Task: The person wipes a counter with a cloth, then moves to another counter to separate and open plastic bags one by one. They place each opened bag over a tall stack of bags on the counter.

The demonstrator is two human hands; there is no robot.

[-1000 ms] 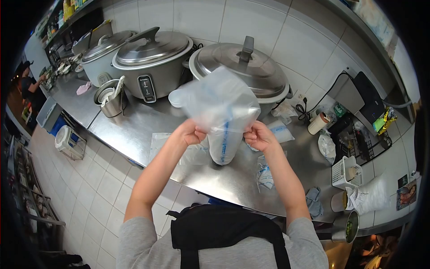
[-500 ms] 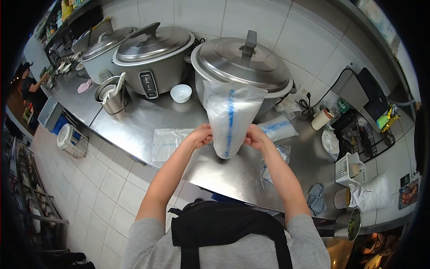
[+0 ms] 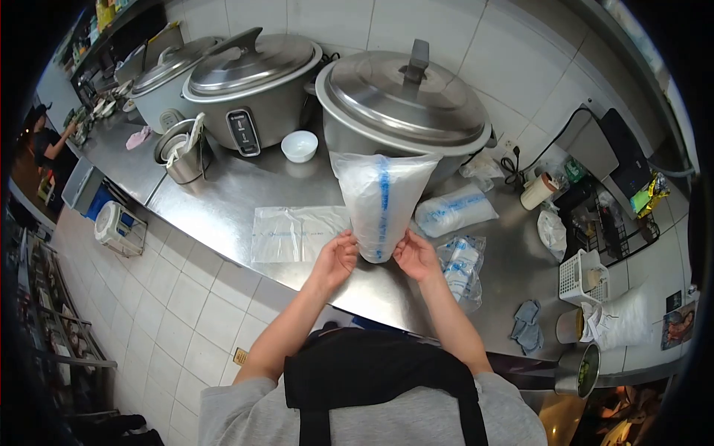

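Observation:
A tall plastic bag [image 3: 383, 197] with a blue printed stripe and white contents stands on the steel counter, wide at the top and narrow at the base. My left hand [image 3: 338, 256] is at its lower left side, with curled fingers near the plastic. My right hand [image 3: 416, 254] is at its lower right side, fingertips against the bag's edge. Whether either hand pinches the plastic is hard to tell. A flat clear bag [image 3: 294, 234] lies to the left. On the right lie a filled bag [image 3: 457, 210] and a clear packet [image 3: 462, 271] with blue print.
Large lidded cookers [image 3: 405, 100] line the wall behind. A white bowl [image 3: 299, 146] and a metal pot [image 3: 182, 152] stand at the left. A grey cloth [image 3: 526, 327], a white basket [image 3: 582, 279] and a jar [image 3: 537, 192] are on the right. Another person [image 3: 50, 145] is far left.
The bag sits slightly lower against the counter. Both hands have moved down and nearer to me, with their fingers looser around the bag's lower sides.

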